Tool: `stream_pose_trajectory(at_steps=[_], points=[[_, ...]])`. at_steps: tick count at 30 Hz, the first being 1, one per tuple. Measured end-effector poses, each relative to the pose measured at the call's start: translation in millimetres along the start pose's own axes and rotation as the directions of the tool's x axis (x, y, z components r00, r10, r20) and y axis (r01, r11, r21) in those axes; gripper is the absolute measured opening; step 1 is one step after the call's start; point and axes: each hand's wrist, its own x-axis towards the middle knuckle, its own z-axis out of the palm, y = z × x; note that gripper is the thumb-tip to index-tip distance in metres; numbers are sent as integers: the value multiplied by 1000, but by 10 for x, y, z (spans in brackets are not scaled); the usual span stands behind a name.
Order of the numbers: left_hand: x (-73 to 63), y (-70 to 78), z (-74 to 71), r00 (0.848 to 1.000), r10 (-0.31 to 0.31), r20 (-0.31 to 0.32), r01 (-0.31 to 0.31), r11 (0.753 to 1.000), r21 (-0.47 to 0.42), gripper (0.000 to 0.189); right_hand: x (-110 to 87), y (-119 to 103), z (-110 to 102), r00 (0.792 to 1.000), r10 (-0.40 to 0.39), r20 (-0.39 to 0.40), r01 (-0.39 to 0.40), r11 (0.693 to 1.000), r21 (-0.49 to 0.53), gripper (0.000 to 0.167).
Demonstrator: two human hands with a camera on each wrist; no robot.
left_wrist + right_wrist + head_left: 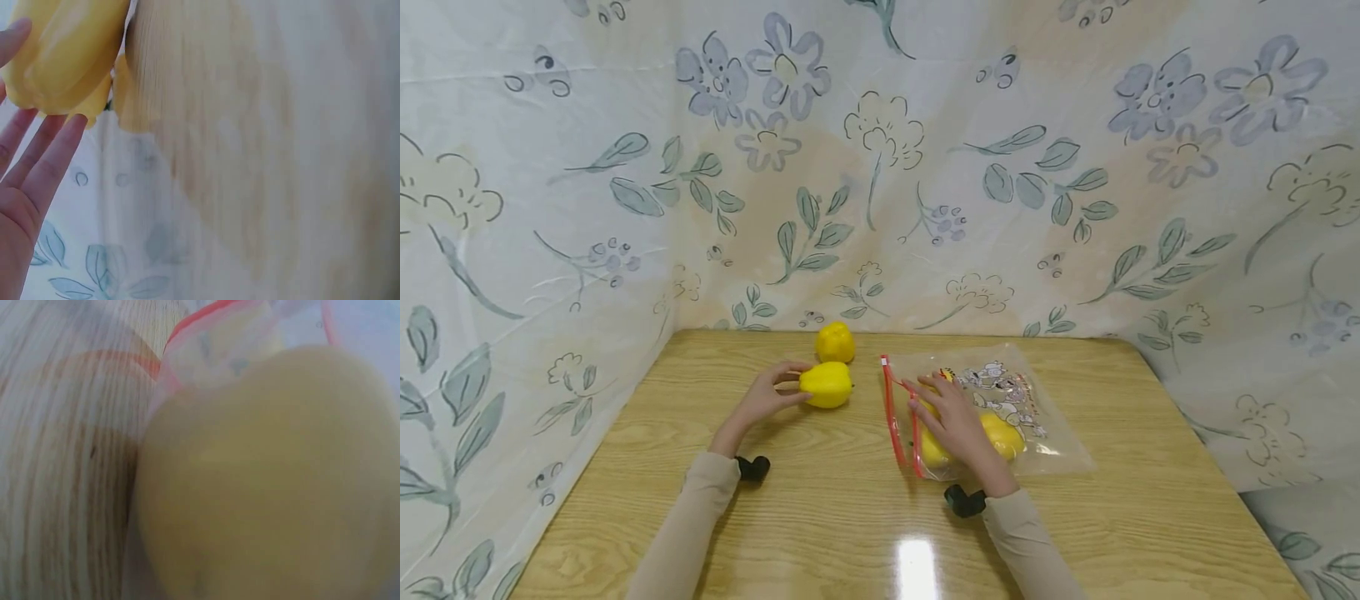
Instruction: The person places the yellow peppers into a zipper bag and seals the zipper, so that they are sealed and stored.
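My left hand [767,393] holds a yellow bell pepper [827,385] by its left end, thumb on the near side and fingers on the far side. In the left wrist view, fingertips touch the bottom of that pepper [69,56]. Just behind it stands another yellow bell pepper [836,342]. On the right lies a clear zip bag [1052,446] with a red-edged mouth facing left and cartoon print. Yellow peppers [1002,436] are inside it. My right hand [953,417] rests on top of the bag, fingers spread near its mouth. A bagged pepper [262,481] fills the right wrist view.
The wood-grain table [820,508] ends at a flowered cloth [880,208] that hangs behind and at both sides. A black wrist device [752,468] sits on the left wrist, and another [964,502] on the right.
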Motion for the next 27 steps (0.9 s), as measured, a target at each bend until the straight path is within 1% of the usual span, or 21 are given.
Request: stream_pose_trajectory(at_steps=[3, 12, 15, 19, 27], points=[[-22, 21, 29, 1000, -11, -12, 11, 1000, 1, 50, 3, -3, -3, 1000, 1, 0, -1, 1000, -1, 40], [-81, 99, 100, 1000, -4, -27, 4, 1000, -1, 50, -4, -25, -10, 999, -23, -31, 23, 1000, 3, 39], [-121, 263, 129, 1000, 5, -20, -5, 1000, 12, 49, -4, -22, -10, 999, -24, -30, 24, 1000, -9, 39], [-162, 464, 161, 1000, 4, -7, -4, 1000, 0, 47, 4, -18, -13, 1000, -5, -8, 5, 1000, -19, 40], [-176, 551, 245, 1000, -16, -17, 16, 1000, 15, 48, 2, -20, -7, 1000, -10, -12, 10, 1000, -22, 39]])
